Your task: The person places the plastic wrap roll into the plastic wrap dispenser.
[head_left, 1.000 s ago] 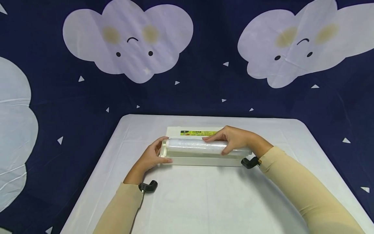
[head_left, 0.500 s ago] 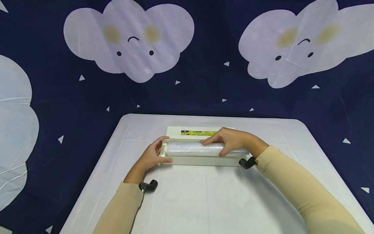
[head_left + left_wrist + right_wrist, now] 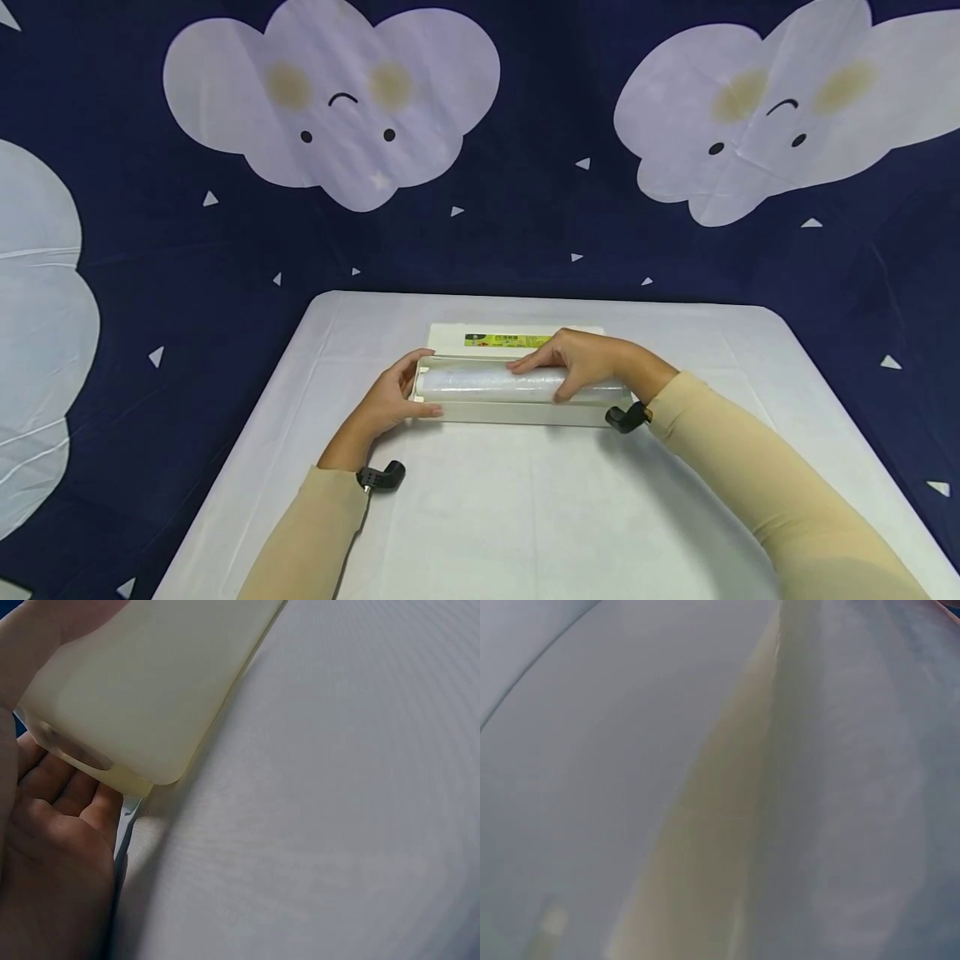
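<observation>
backdrop [image 3: 525, 237]: dark blue cloth, printed with pale clouds [image 3: 330, 125] and small white triangles [image 3: 210, 199].
counter [image 3: 480, 508]: covered in white, corners rounded at the far side.
box [image 3: 517, 413]: long, off-white, open-topped, lying crosswise near the far edge of the counter.
roll [image 3: 465, 383]: shiny and whitish, lying lengthwise in the box, its upper side showing.
panel [image 3: 444, 338]: pale and flat, just behind the box; whether it joins the box cannot be told.
label [image 3: 495, 340]: yellow-green, on the panel, partly covered by the right hand [image 3: 592, 364].
left hand [image 3: 392, 396]: holding the left end of the box, thumb on the front wall, fingers behind.
right hand's grip: around the roll, thumb on the near side, fingertips on top.
sleeves [image 3: 750, 483]: beige, each with a black wrist device [image 3: 381, 476] at the cuff.
right wrist view: blurred.
</observation>
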Action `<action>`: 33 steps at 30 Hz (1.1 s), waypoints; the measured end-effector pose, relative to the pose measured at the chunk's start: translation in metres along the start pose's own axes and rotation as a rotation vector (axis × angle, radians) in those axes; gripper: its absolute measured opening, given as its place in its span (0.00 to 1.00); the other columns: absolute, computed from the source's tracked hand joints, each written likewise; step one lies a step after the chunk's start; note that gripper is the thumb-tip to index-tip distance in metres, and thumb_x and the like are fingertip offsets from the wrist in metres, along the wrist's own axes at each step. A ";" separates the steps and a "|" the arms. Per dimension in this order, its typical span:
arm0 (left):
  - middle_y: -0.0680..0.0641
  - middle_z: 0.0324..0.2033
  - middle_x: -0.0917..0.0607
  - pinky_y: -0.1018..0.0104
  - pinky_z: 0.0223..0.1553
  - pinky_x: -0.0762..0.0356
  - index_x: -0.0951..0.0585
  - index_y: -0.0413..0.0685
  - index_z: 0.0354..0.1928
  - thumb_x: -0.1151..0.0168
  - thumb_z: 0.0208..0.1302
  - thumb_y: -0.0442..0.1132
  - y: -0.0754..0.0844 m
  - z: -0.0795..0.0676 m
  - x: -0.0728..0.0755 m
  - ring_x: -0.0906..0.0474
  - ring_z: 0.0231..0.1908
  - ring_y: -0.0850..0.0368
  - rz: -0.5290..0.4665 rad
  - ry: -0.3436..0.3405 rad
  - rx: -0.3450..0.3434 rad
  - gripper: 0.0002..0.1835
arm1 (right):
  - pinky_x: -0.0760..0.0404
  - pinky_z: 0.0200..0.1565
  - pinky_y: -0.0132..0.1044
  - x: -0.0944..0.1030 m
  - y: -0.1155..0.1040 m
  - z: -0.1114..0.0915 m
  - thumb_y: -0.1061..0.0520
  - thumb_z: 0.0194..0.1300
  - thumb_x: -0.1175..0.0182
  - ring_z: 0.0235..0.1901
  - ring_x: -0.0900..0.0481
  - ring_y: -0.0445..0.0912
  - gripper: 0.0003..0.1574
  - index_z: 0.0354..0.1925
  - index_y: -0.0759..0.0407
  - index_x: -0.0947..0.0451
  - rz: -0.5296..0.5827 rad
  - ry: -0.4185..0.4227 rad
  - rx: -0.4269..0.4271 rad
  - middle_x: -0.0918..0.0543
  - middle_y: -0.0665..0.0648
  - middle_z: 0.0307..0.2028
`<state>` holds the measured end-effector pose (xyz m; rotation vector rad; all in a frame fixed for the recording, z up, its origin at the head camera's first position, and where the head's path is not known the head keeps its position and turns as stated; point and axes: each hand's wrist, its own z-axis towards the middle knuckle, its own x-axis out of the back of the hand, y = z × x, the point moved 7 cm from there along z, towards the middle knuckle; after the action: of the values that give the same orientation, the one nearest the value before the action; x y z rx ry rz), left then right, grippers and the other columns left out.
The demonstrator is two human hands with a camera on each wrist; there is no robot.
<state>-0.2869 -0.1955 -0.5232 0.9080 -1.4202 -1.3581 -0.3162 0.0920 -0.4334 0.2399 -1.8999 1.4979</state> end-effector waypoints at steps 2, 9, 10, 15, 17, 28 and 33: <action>0.40 0.71 0.28 0.67 0.62 0.26 0.33 0.45 0.77 0.15 0.42 0.21 0.002 -0.001 0.000 0.30 0.67 0.43 0.003 -0.002 -0.006 0.58 | 0.30 0.67 0.36 -0.001 0.001 0.001 0.74 0.45 0.25 0.70 0.30 0.42 0.50 0.68 0.52 0.19 0.006 -0.002 -0.006 0.21 0.44 0.66; 0.41 0.70 0.27 0.67 0.63 0.27 0.32 0.45 0.76 0.14 0.41 0.23 0.002 -0.002 0.000 0.28 0.66 0.44 0.006 -0.002 -0.011 0.57 | 0.31 0.68 0.36 0.000 0.002 0.003 0.72 0.46 0.25 0.71 0.32 0.40 0.50 0.68 0.48 0.19 -0.026 -0.010 -0.031 0.22 0.42 0.66; 0.40 0.70 0.26 0.67 0.63 0.27 0.32 0.45 0.76 0.14 0.41 0.23 0.002 -0.001 0.000 0.28 0.66 0.44 0.004 -0.003 -0.011 0.57 | 0.30 0.67 0.36 0.000 0.003 0.004 0.72 0.46 0.25 0.71 0.32 0.40 0.50 0.68 0.48 0.19 -0.030 -0.011 -0.036 0.22 0.41 0.66; 0.41 0.70 0.26 0.67 0.64 0.27 0.32 0.46 0.77 0.13 0.41 0.24 0.001 -0.001 0.000 0.28 0.66 0.45 0.017 0.000 -0.008 0.57 | 0.30 0.67 0.36 0.001 0.004 0.004 0.73 0.46 0.26 0.72 0.33 0.40 0.50 0.68 0.47 0.19 -0.009 -0.019 -0.057 0.22 0.42 0.66; 0.42 0.70 0.26 0.67 0.64 0.28 0.32 0.47 0.76 0.13 0.41 0.24 0.001 -0.001 0.000 0.28 0.67 0.45 0.024 0.006 -0.002 0.57 | 0.32 0.68 0.36 0.001 0.005 0.004 0.75 0.47 0.27 0.72 0.34 0.42 0.49 0.68 0.50 0.19 0.021 -0.025 -0.055 0.22 0.44 0.67; 0.37 0.71 0.28 0.71 0.64 0.31 0.34 0.41 0.77 0.16 0.41 0.19 0.007 -0.002 -0.002 0.32 0.69 0.41 0.027 0.011 0.017 0.58 | 0.26 0.64 0.36 -0.003 0.013 0.005 0.79 0.52 0.29 0.67 0.26 0.45 0.40 0.63 0.59 0.16 0.088 -0.008 -0.118 0.18 0.51 0.63; 0.35 0.70 0.27 0.71 0.65 0.32 0.34 0.38 0.77 0.16 0.43 0.21 0.026 -0.009 -0.007 0.32 0.69 0.40 0.018 0.003 0.010 0.56 | 0.26 0.64 0.35 -0.002 0.014 0.006 0.79 0.53 0.29 0.66 0.24 0.45 0.39 0.63 0.60 0.16 0.093 0.000 -0.141 0.18 0.52 0.62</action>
<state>-0.2742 -0.1891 -0.4989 0.9009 -1.4312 -1.3368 -0.3240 0.0906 -0.4461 0.0883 -2.0317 1.4150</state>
